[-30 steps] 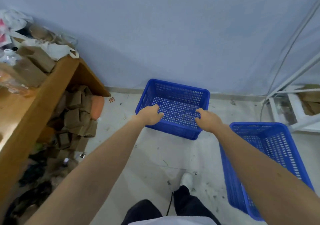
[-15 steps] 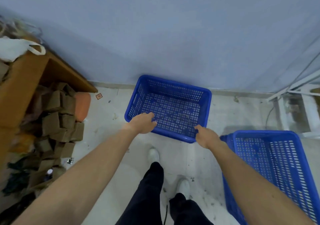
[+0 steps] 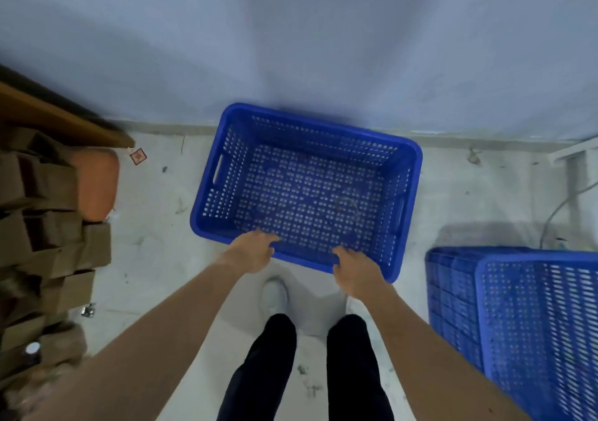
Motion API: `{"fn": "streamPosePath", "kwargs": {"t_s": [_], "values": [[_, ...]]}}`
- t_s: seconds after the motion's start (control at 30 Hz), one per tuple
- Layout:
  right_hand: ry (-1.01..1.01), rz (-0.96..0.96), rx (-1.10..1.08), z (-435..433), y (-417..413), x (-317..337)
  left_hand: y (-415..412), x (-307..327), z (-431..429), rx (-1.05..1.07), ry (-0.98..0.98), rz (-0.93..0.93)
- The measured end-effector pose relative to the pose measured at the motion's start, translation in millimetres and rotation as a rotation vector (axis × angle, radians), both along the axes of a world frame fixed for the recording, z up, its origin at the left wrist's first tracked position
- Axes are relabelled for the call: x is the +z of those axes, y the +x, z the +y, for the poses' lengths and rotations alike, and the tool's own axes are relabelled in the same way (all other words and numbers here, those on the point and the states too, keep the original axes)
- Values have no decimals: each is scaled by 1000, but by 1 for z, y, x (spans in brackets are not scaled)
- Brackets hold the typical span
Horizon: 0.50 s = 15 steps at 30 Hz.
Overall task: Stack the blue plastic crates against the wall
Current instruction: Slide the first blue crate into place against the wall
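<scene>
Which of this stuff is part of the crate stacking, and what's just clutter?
Job: held blue crate, left hand, right hand, second blue crate, wall.
Clutter: cardboard boxes, wooden table, orange cushion.

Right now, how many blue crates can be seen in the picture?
2. One blue crate sits on the floor by the wall, gripped at its near rim by both hands. The other crate stands at the right, cut off by the frame; more may be hidden.

No legible txt anywhere; small red-marked tag on floor, print too blurred to read.
</scene>
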State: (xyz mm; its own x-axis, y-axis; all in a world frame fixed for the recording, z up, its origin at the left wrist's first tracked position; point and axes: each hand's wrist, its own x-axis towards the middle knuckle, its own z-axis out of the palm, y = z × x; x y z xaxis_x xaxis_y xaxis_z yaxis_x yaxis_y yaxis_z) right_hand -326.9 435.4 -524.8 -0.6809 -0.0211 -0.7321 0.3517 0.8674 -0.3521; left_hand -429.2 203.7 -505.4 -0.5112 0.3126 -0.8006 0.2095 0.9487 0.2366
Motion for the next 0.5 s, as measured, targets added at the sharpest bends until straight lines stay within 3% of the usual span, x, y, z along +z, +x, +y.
{"fn": "streamPosePath", "kwargs": {"t_s": [0.27,0.5], "values": [[65,-65,171,23,14,-91,11,-103,-4,13,-29,-23],[126,-28,268,11,12,-117,5,-127,-26,-131,-63,26]]}}
